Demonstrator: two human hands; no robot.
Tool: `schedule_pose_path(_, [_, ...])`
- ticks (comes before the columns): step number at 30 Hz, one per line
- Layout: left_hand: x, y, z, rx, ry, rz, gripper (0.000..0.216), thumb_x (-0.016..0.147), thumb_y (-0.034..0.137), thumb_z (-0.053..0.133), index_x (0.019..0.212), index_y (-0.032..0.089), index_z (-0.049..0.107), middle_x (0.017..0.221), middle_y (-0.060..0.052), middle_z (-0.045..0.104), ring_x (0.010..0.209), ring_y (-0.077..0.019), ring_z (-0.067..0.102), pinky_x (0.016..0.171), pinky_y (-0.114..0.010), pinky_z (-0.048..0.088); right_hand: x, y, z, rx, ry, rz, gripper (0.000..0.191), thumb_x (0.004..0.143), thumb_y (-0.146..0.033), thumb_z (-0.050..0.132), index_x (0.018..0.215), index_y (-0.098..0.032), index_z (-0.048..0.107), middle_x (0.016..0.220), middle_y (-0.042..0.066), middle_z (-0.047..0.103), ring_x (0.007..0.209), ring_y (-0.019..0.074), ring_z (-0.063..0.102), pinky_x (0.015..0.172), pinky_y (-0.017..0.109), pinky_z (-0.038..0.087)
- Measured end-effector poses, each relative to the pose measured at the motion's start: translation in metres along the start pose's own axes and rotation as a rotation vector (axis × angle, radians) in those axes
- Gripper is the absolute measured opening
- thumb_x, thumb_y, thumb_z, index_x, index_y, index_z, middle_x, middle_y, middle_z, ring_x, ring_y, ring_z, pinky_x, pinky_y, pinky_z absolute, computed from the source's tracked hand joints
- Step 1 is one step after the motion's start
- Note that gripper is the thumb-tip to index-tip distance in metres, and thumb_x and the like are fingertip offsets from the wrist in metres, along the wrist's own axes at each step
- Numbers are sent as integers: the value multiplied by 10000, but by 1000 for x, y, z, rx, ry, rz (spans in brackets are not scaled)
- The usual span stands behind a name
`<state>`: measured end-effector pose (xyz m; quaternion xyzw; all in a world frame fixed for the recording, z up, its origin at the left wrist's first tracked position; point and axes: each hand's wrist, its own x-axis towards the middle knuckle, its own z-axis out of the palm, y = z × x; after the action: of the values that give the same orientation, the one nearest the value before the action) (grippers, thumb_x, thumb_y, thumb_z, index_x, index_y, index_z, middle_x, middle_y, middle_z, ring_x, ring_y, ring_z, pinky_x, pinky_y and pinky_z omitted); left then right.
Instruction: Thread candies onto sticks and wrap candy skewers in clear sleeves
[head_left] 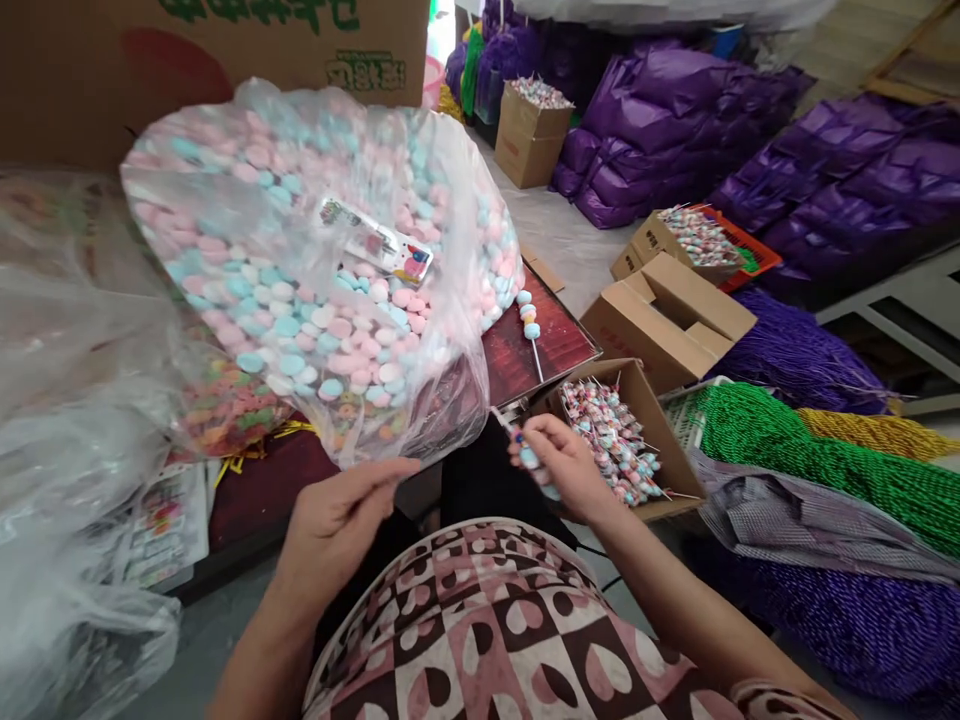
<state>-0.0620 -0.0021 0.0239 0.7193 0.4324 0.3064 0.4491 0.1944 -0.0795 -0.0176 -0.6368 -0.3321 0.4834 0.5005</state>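
My left hand [341, 525] is closed at the near edge of a large clear plastic bag [465, 410], its fingertips pinching the film. Inside the bag lie many pink, blue and white round candies [345, 340], with a printed packet [375, 240] on top. In my right hand [566, 460] is a candy skewer [529, 458], its pale stick pointing up and left; the fingers cover part of it. Another candy skewer [530, 318] lies on the dark red table [555, 345]. Just beyond my right hand stands a cardboard box [675, 490] full of wrapped candy skewers [611, 440].
Ring-shaped gummies [232, 405] in clear plastic lie at left, near a large carton [225, 60]. At right are an open carton [667, 320], green twisted ties [810, 450] and purple ties [810, 350]. Purple sacks [667, 120] are stacked behind.
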Motion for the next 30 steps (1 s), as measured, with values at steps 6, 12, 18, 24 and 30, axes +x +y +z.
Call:
schedule_pose_path(6, [14,-1,1,-414,396,-130,132,759,203,675,818,280,763,492,48,484,516,-108,460,515,-261,399,22,46,-127,-523,495,-81,263,764,-452,619,740,-192,596,716,40,657,695,187,612,618,303,496])
schedule_pose_path(12, [18,-5,-9,-463,471,-97,146,712,144,685,768,260,754,456,57,481,481,-92,436,503,-265,391,46,36,-166,-733,603,-95,162,739,-290,600,821,-163,658,980,160,706,984,280,634,951,485,435])
schedule_pose_path(18, [-2,-27,-33,-296,593,-173,158,781,228,646,909,218,738,526,51,539,522,-92,488,546,-240,390,13,13,-72,-739,-63,-333,228,862,-366,563,943,-221,719,916,62,769,837,225,724,823,384,566])
schedule_pose_path(24, [-31,-49,-82,337,758,-256,268,880,286,523,1065,180,685,957,-37,700,821,-140,615,778,-258,455,8,-1,-3,-690,-384,-768,199,889,-294,573,1029,-305,714,896,39,784,732,216,754,711,309,631])
schedule_pose_path(30, [-54,-71,-106,808,731,-256,244,913,231,490,979,167,716,915,-76,682,952,-216,595,865,-319,445,19,-16,45,-700,-450,-926,210,904,-266,552,1045,-265,708,888,42,785,730,202,757,732,262,630])
